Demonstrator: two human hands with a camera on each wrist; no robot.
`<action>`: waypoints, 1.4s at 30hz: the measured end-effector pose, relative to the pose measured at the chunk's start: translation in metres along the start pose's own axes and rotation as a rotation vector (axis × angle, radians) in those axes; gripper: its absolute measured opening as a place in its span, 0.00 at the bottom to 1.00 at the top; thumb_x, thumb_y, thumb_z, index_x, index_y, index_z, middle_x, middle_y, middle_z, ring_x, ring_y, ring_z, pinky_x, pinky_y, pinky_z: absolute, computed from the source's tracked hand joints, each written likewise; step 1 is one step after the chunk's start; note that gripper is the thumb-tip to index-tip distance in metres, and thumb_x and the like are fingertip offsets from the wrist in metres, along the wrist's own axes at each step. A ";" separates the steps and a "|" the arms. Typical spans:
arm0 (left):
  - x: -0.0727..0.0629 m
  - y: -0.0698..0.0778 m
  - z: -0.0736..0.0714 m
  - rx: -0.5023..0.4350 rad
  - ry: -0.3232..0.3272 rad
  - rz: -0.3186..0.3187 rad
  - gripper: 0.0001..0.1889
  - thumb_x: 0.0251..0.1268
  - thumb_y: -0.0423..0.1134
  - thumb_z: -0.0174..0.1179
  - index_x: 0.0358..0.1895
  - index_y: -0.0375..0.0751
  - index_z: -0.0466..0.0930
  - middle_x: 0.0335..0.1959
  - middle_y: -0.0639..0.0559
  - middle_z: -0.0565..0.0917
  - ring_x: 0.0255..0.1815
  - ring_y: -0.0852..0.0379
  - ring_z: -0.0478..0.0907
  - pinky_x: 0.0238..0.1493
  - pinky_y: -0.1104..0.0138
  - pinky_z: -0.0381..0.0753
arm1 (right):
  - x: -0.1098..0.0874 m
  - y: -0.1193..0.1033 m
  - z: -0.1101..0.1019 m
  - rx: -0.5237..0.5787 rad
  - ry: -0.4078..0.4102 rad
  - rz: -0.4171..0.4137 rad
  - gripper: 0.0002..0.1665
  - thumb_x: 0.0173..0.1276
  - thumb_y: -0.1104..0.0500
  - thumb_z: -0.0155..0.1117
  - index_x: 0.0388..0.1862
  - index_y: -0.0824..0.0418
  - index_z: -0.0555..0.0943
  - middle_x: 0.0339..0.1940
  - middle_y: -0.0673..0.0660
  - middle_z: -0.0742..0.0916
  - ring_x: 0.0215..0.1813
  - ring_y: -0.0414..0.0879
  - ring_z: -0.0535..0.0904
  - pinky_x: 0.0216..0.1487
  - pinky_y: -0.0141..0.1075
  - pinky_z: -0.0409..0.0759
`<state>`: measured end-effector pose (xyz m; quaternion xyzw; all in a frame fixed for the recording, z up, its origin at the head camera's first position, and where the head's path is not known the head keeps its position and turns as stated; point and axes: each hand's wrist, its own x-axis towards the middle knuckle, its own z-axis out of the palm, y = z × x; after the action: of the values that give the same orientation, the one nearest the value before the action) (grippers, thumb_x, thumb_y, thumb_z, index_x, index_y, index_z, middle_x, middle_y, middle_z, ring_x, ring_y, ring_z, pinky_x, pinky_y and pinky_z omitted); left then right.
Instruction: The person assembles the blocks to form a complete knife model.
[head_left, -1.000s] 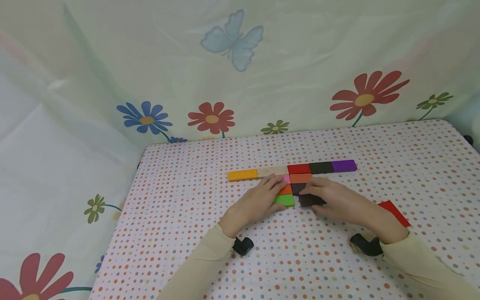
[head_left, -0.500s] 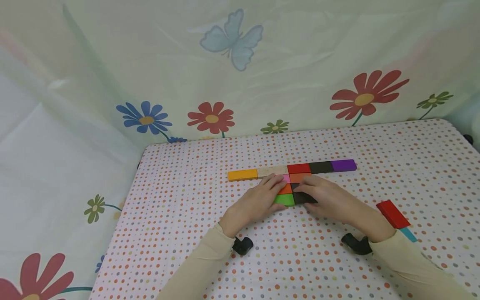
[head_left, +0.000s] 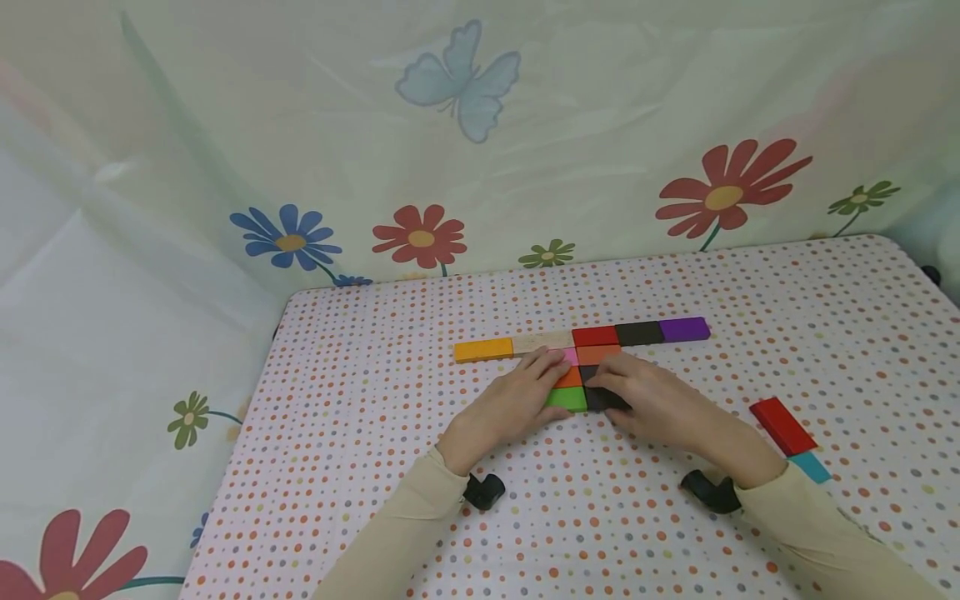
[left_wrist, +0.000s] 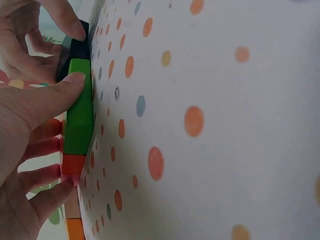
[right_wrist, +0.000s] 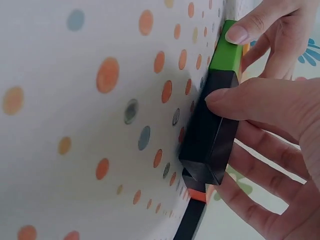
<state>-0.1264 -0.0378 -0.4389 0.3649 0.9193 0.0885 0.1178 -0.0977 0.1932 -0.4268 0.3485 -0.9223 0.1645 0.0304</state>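
Observation:
My right hand (head_left: 663, 404) pinches a black block (right_wrist: 210, 125), thumb on its near face and fingers behind. The block sits end to end with a green block (head_left: 567, 399). My left hand (head_left: 498, 412) holds the green block, its thumb (left_wrist: 70, 87) on the near face. The left fingers reach over an orange block (head_left: 572, 379) to a pink block (head_left: 572, 357), partly hiding both. Behind the held black block lies another dark block (head_left: 588, 373), partly under the right fingers, then an orange-brown block (head_left: 599, 356).
At the back runs a row of yellow (head_left: 483, 350), pale wooden (head_left: 542, 342), red (head_left: 595, 336), black (head_left: 639, 334) and purple (head_left: 684, 329) blocks. Another red block (head_left: 783, 426) and a light blue block (head_left: 810, 467) lie to the right on the dotted tablecloth (head_left: 585, 542).
My right hand has slid the black block left against the green one, closing a small gap. The light blue block has come into sight from behind the right forearm. My left hand stays put.

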 end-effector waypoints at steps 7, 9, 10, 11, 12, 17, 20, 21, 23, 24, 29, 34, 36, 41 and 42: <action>0.000 0.000 0.001 0.023 0.002 0.003 0.36 0.79 0.56 0.57 0.82 0.43 0.61 0.83 0.49 0.60 0.85 0.51 0.52 0.77 0.63 0.66 | 0.000 0.000 0.002 -0.008 0.010 -0.008 0.23 0.52 0.68 0.85 0.48 0.68 0.89 0.46 0.59 0.84 0.46 0.51 0.82 0.47 0.48 0.87; 0.000 0.000 0.001 0.025 0.001 0.004 0.37 0.79 0.56 0.57 0.82 0.43 0.61 0.83 0.49 0.60 0.85 0.50 0.52 0.76 0.63 0.66 | 0.000 0.000 0.002 -0.001 0.020 -0.031 0.22 0.51 0.69 0.85 0.47 0.68 0.89 0.45 0.58 0.84 0.45 0.51 0.82 0.46 0.47 0.87; 0.000 0.000 0.001 0.028 0.006 0.007 0.36 0.79 0.56 0.57 0.82 0.43 0.61 0.83 0.49 0.60 0.85 0.51 0.52 0.76 0.63 0.66 | 0.000 0.001 0.002 0.005 0.026 -0.045 0.22 0.51 0.70 0.85 0.46 0.68 0.89 0.45 0.58 0.84 0.45 0.51 0.83 0.46 0.47 0.87; 0.000 0.000 0.001 0.027 0.008 0.009 0.36 0.79 0.56 0.57 0.82 0.43 0.61 0.83 0.49 0.60 0.85 0.50 0.52 0.76 0.63 0.66 | -0.001 0.002 0.002 0.012 0.032 -0.057 0.21 0.51 0.70 0.84 0.46 0.68 0.89 0.45 0.58 0.84 0.45 0.50 0.83 0.45 0.46 0.87; 0.000 0.000 0.001 0.024 0.010 0.012 0.36 0.79 0.56 0.57 0.82 0.43 0.62 0.83 0.49 0.60 0.85 0.50 0.52 0.76 0.63 0.66 | -0.001 0.002 0.002 0.018 0.037 -0.068 0.21 0.51 0.71 0.84 0.46 0.68 0.89 0.45 0.57 0.84 0.45 0.50 0.83 0.45 0.46 0.87; 0.000 0.001 0.000 0.014 0.011 0.015 0.36 0.79 0.56 0.57 0.82 0.43 0.61 0.83 0.49 0.60 0.85 0.50 0.52 0.76 0.63 0.66 | -0.002 0.005 0.004 0.047 0.037 -0.077 0.21 0.52 0.74 0.83 0.46 0.66 0.89 0.45 0.56 0.85 0.45 0.49 0.83 0.45 0.46 0.87; 0.000 0.000 0.001 0.021 0.007 0.008 0.36 0.80 0.55 0.57 0.82 0.43 0.61 0.83 0.49 0.60 0.85 0.51 0.52 0.76 0.64 0.67 | -0.001 0.005 0.005 0.051 0.028 -0.071 0.21 0.52 0.73 0.82 0.46 0.65 0.89 0.46 0.56 0.85 0.47 0.50 0.83 0.47 0.48 0.87; 0.000 0.000 0.001 0.023 0.006 0.006 0.36 0.80 0.55 0.57 0.82 0.43 0.61 0.83 0.49 0.60 0.85 0.51 0.52 0.76 0.64 0.67 | 0.000 0.005 0.005 0.051 0.024 -0.069 0.21 0.53 0.73 0.82 0.46 0.64 0.89 0.46 0.56 0.85 0.47 0.50 0.83 0.47 0.48 0.87; 0.000 -0.001 0.002 0.026 0.006 0.006 0.36 0.80 0.55 0.57 0.82 0.43 0.61 0.83 0.49 0.60 0.85 0.51 0.52 0.76 0.64 0.67 | 0.000 0.006 0.004 0.051 0.019 -0.067 0.22 0.53 0.72 0.83 0.47 0.63 0.89 0.47 0.56 0.85 0.47 0.50 0.83 0.47 0.48 0.87; 0.000 -0.001 0.002 0.027 0.006 0.007 0.36 0.79 0.56 0.57 0.82 0.43 0.61 0.83 0.49 0.61 0.85 0.51 0.52 0.76 0.64 0.67 | -0.001 0.007 0.003 0.053 0.017 -0.065 0.22 0.53 0.72 0.83 0.47 0.63 0.88 0.47 0.56 0.85 0.47 0.50 0.83 0.47 0.48 0.87; -0.001 -0.001 0.000 0.025 0.009 0.007 0.37 0.79 0.56 0.58 0.83 0.43 0.60 0.83 0.49 0.60 0.85 0.51 0.51 0.76 0.64 0.67 | -0.003 0.011 -0.005 0.053 0.012 -0.040 0.24 0.54 0.69 0.84 0.50 0.61 0.88 0.51 0.58 0.85 0.51 0.53 0.83 0.50 0.50 0.87; -0.001 0.000 -0.003 0.043 -0.001 -0.010 0.38 0.79 0.57 0.58 0.83 0.43 0.60 0.84 0.49 0.59 0.85 0.51 0.50 0.75 0.63 0.68 | -0.004 0.023 -0.017 0.125 0.052 -0.012 0.22 0.57 0.65 0.83 0.50 0.59 0.88 0.48 0.54 0.85 0.47 0.49 0.83 0.44 0.45 0.87; 0.000 0.001 -0.003 0.063 -0.016 -0.022 0.38 0.79 0.57 0.57 0.83 0.43 0.59 0.84 0.49 0.58 0.86 0.51 0.50 0.76 0.63 0.67 | -0.006 0.031 -0.022 0.161 0.082 0.007 0.21 0.58 0.66 0.83 0.50 0.59 0.88 0.45 0.51 0.84 0.43 0.46 0.82 0.41 0.41 0.86; 0.003 0.014 -0.004 0.205 -0.048 -0.052 0.38 0.80 0.59 0.54 0.83 0.42 0.59 0.84 0.48 0.58 0.85 0.49 0.53 0.79 0.64 0.60 | -0.015 0.054 -0.031 0.191 0.143 0.077 0.20 0.57 0.67 0.83 0.49 0.59 0.89 0.44 0.50 0.86 0.41 0.45 0.82 0.39 0.38 0.86; 0.003 0.017 -0.004 0.235 -0.046 -0.059 0.38 0.80 0.60 0.54 0.83 0.42 0.60 0.84 0.48 0.59 0.84 0.48 0.54 0.80 0.63 0.59 | -0.017 0.058 -0.033 0.193 0.144 0.099 0.19 0.58 0.67 0.82 0.49 0.59 0.89 0.44 0.50 0.87 0.41 0.44 0.82 0.39 0.38 0.86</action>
<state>-0.1189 -0.0236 -0.4309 0.3508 0.9308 -0.0317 0.0980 -0.1241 0.2553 -0.4153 0.2912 -0.9137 0.2782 0.0550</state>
